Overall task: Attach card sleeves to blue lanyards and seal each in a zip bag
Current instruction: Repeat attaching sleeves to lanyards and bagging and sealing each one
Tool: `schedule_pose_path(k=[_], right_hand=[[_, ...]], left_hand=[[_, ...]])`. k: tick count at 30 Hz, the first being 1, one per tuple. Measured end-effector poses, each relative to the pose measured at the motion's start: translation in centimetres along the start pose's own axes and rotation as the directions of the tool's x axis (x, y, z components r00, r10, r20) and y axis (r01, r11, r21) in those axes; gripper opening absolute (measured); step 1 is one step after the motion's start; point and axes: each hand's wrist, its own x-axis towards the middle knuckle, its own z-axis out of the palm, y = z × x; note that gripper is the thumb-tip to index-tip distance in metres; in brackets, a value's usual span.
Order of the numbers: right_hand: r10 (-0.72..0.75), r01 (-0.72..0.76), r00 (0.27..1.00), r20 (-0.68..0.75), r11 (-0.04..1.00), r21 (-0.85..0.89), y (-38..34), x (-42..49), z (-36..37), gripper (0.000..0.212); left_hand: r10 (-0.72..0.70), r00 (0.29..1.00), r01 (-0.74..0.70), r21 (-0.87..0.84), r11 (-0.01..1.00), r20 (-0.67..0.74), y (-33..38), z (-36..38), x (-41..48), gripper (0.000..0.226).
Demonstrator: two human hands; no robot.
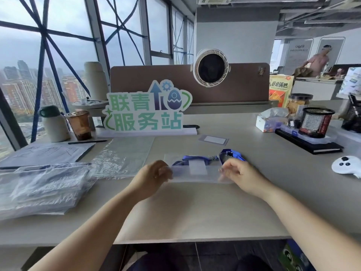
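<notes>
1. Left hand [154, 174]: fingers curled, pinching the left end of the zip bag [197, 176]; the fingertips are blurred.
2. Right hand [237, 171]: thumb and fingers pinch the bag's right end. The bag is held stretched between both hands, low over the desk [195, 212].
3. Blue lanyard [195, 159]: lies along the bag's far edge, its coiled end just beyond the right hand's fingers. Whether any of it sits inside the bag cannot be told.
4. Card sleeve [213, 140]: flat on the desk behind the lanyard, apart from both hands.
5. Room: desk surface shows between the forearms down to the near edge.
6. Left side: stack of filled bags [43, 190] near the left forearm; clear plastic sheets [121, 157] just beside the left hand.
7. Right side: white controller [344, 165], well apart.
</notes>
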Motion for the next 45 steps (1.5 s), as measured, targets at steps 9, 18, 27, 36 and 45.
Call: schedule_pose_path(k=[9, 18, 27, 36, 45], right_hand=[[0.194, -0.193, 0.974, -0.115, 0.981, 0.018, 0.4, 3.0, 1.6, 0.029], [0.327, -0.347, 0.934, -0.146, 0.723, -0.597, 1.2, 6.1, 2.3, 0.049], [0.262, -0.334, 0.941, -0.215, 0.825, -0.456, 0.8, 6.3, 2.4, 0.017], [0.051, -0.098, 0.98, -0.192, 0.964, -0.246, -7.3, 7.6, 5.1, 0.008], [-0.187, 0.188, 0.982, 0.024, 0.982, -0.034, -19.8, 10.9, 16.7, 0.012]], left_hand=[[-0.3, 0.934, 0.316, 0.06, 0.947, -0.192, 0.5, -0.1, 2.1, 0.016], [-0.405, 0.902, 0.43, 0.405, 0.807, -0.15, 0.1, 1.2, 3.5, 0.047], [-0.387, 0.908, 0.408, 0.126, 0.904, -0.163, -0.2, 1.2, 4.2, 0.009], [-0.276, 0.862, 0.289, -0.035, 0.957, -0.425, 0.2, -8.2, 0.3, 0.015], [-0.297, 0.643, 0.421, 0.002, 0.907, -0.706, -4.3, -22.3, -8.7, 0.019]])
